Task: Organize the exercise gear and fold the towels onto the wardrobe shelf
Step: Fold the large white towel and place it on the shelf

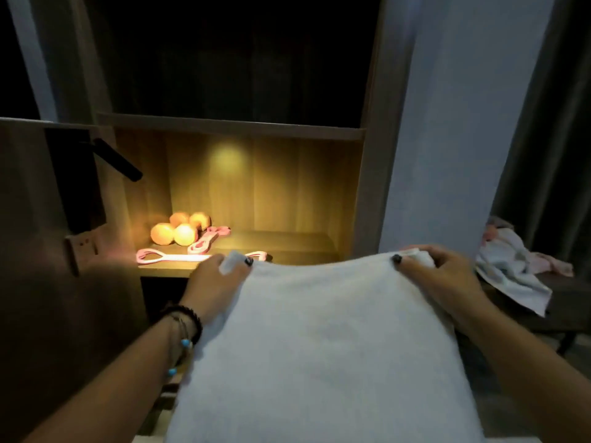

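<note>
- While both hands work at its far edge, one white towel (319, 340) hangs spread in front of the wardrobe, just below the front lip of the lit shelf (287, 247)
- Left hand (214, 282) pinches the towel's far left corner, fingers curled over the cloth and a dark-painted thumbnail showing on top
- Right hand (438, 273) grips the far right corner, where the cloth is bunched under the curled fingers
- Left wrist carries several bracelets (185, 327): dark beads and a thin string with small blue beads; the exact count is hard to make out in the dim light
- Inside the lit wardrobe compartment sit four rounded orange weights (179, 230), clustered at the back left; they look like the heads of two small dumbbells, though the handles are hidden
- Two pink resistance bands share that shelf: a long one (153, 256) lies flat along the front edge, partly behind the left hand, and a shorter one (208, 239) lies angled just right of the weights
- One more crumpled towel (511, 266), white with pink patches, lies on a dark bench (559, 318) at the right, well apart from the shelf
- A black bar-shaped handle (118, 159) juts from the dark panel left of the compartment
- No readable writing or labels on anything
</note>
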{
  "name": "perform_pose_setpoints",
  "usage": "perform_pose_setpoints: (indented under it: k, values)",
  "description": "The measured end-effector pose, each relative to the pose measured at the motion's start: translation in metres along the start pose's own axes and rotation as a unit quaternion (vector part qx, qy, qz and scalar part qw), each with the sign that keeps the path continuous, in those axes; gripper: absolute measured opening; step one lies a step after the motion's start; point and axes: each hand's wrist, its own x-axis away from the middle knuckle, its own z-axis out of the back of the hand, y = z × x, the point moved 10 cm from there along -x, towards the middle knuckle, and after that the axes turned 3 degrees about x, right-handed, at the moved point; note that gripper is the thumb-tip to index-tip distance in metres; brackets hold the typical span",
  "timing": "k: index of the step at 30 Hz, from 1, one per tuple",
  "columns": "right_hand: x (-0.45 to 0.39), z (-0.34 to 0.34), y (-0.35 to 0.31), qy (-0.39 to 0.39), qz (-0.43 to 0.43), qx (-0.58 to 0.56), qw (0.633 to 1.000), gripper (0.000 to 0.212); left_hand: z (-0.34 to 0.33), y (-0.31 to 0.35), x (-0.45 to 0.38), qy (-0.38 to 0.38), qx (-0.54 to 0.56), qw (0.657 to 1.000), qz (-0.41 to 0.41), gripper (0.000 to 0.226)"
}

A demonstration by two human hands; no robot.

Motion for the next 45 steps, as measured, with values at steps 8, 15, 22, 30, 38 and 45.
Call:
perform_pose_setpoints:
  k: [8, 15, 22, 30, 38, 45]
  values:
    - [0.020, -0.094, 0.213, -0.139, -0.354, -0.049, 0.923, 0.024, -0.062, -0.183, 0.007, -0.133, -0.042, 0.972, 0.187, 0.013]
    - [-0.003, -0.086, 0.209, -0.181, -0.412, -0.048, 0.892, 0.021, -0.065, -0.152, -0.036, -0.171, -0.002, 0.967, 0.188, 0.019]
    - [-0.076, -0.098, 0.202, -0.133, -0.347, -0.010, 0.928, 0.020, -0.097, -0.173, -0.091, -0.171, -0.016, 0.942, 0.289, 0.036]
    - [-0.036, -0.114, 0.275, -0.236, -0.367, 0.156, 0.886, 0.030, -0.119, -0.219, -0.058, -0.242, 0.079, 0.919, 0.300, 0.032]
    - [-0.061, -0.221, 0.118, -0.406, 0.014, 0.150, 0.901, 0.069, -0.126, -0.142, -0.057, -0.289, 0.118, 0.943, 0.118, 0.046]
    - [-0.018, -0.255, 0.082, -0.433, 0.075, 0.011, 0.898, 0.030, -0.060, -0.182, -0.055, 0.025, 0.180, 0.957, 0.227, 0.058]
